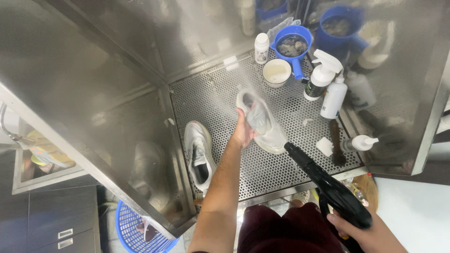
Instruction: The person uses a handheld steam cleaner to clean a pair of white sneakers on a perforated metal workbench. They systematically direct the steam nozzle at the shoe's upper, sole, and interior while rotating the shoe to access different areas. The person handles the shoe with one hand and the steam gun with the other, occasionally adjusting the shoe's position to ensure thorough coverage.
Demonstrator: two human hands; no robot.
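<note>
My left hand (243, 132) holds a white sneaker (260, 121) above the perforated metal floor (220, 100) of a steel cabinet, sole side tilted up. My right hand (363, 229) grips a black spray gun (328, 185) at the lower right. Its nozzle points at the sneaker, and a faint jet of mist runs from it across the shoe toward the back wall. A second white sneaker (199, 154) lies on the perforated floor to the left of my forearm.
At the back stand a white bottle (261, 48), a white bowl (276, 72) and a blue scoop (293, 45). Spray bottles (328, 82), a brush (336, 140) and a pump bottle (358, 143) sit right. A blue basket (133, 232) is below left.
</note>
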